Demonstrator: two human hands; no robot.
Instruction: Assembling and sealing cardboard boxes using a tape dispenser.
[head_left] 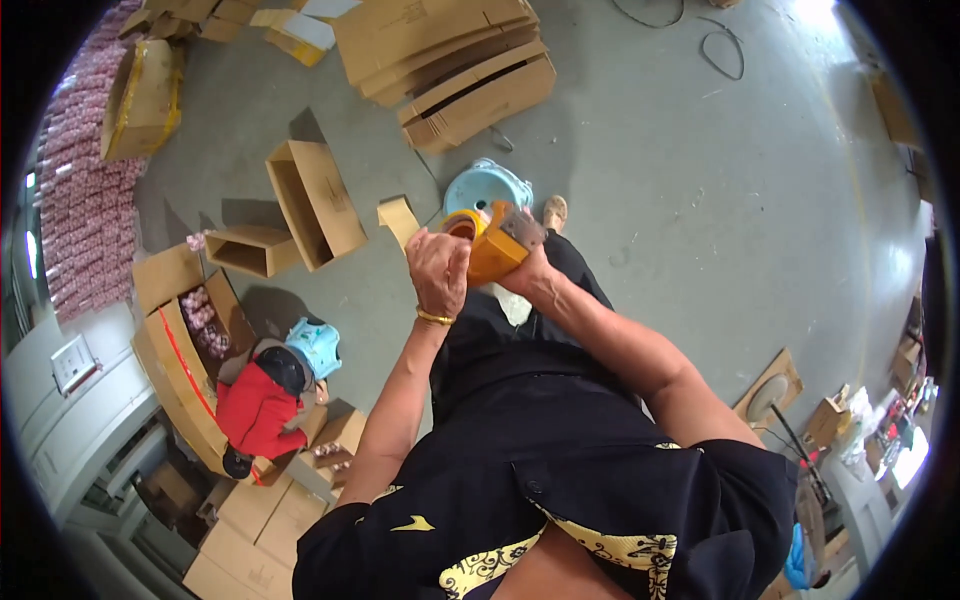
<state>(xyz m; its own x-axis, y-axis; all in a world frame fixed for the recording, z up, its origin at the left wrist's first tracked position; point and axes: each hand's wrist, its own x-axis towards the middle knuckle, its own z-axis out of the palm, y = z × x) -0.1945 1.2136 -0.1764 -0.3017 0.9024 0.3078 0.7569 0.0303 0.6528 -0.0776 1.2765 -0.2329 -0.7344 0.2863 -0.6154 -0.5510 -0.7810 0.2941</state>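
An orange tape dispenser (493, 252) with a roll of tan tape (461, 224) is held up in front of my chest. My right hand (527, 268) grips its body from the right side. My left hand (438, 267), with a gold bracelet on the wrist, closes on the dispenser's left side next to the roll. Below the hands, on the grey floor, a light blue plastic stool (487, 186) stands, partly hidden by the dispenser.
Flattened cardboard boxes (455, 60) lie stacked at the top. Open cartons (315, 200) stand to the left. A person in red (262, 405) with a blue cap crouches by a carton of pink packets (200, 315). Cables (722, 45) lie on the floor.
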